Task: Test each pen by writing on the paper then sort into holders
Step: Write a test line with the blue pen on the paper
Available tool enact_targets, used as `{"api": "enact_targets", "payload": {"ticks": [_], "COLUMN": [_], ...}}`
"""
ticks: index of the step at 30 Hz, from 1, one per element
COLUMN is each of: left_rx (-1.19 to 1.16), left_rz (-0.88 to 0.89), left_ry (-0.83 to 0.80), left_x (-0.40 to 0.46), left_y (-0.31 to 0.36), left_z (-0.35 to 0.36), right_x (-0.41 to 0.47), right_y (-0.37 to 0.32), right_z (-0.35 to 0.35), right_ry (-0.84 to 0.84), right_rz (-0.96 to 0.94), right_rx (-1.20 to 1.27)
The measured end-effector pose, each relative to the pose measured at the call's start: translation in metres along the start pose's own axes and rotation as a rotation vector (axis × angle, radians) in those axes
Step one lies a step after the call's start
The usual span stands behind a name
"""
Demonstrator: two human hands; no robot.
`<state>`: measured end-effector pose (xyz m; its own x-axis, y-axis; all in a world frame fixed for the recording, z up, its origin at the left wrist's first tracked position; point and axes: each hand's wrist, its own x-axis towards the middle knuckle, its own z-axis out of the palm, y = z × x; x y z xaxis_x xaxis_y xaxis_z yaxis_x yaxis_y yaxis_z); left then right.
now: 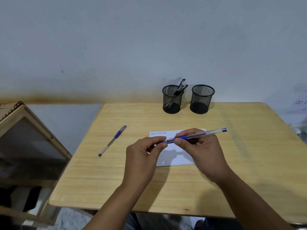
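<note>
A clear pen with a blue grip [204, 133] is held level above the white paper [176, 156]. My right hand [201, 150] grips its barrel near the blue grip. My left hand [142, 156] pinches the pen's cap end at the left. The paper lies on the wooden table [166, 188] and carries a few blue scribbles at its top left. A second blue pen [113, 140] lies capped on the table to the left. Two black mesh holders stand at the back: the left holder [172, 101] contains a few dark pens, the right holder [201, 99] looks empty.
A wooden-framed stand [31, 130] sits to the left of the table, below its level. A grey wall rises right behind the holders. The table's near edge runs just above my lap.
</note>
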<state>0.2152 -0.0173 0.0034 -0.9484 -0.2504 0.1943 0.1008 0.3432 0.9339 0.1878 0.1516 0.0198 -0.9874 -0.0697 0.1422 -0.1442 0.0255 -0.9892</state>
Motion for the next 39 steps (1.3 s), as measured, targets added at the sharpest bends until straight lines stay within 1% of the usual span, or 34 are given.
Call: {"api": "enact_targets", "payload": {"ticks": [8,13,17,21,24,28,30,35,39], "left_rx": [0.086,0.059,0.017,-0.046,-0.080,-0.052,-0.024,0.072,0.139], "left_rz": [0.157,0.185,0.143,0.072,0.062,0.069,0.064,0.015,-0.059], "left_ry": [-0.021,-0.013,-0.066,-0.122,-0.136,-0.195,-0.199,-0.175,-0.170], "left_x": [0.000,0.002,0.009,0.013,0.017,0.032,0.047,0.103,0.147], "left_y": [0.002,0.005,0.014,0.017,0.018,0.017,0.016,0.015,0.009], "left_z": [0.006,0.012,0.021,0.042,0.061,0.081,0.091,0.124,0.154], "right_x": [-0.005,-0.006,-0.002,0.010,0.019,0.034,0.046,0.085,0.124], "right_y": [0.006,0.008,0.012,0.012,0.009,0.005,0.004,0.001,-0.006], "right_z": [0.001,-0.001,-0.006,-0.014,-0.022,-0.043,-0.059,-0.109,-0.145], "right_ry": [0.043,0.060,0.102,0.220,0.302,0.367,0.386,0.410,0.365], "right_rz": [0.031,0.050,0.107,0.145,0.136,0.099,0.085,0.077,0.079], "right_rx": [0.092,0.151,0.256,0.387,0.408,0.319,0.246,-0.096,-0.376]}}
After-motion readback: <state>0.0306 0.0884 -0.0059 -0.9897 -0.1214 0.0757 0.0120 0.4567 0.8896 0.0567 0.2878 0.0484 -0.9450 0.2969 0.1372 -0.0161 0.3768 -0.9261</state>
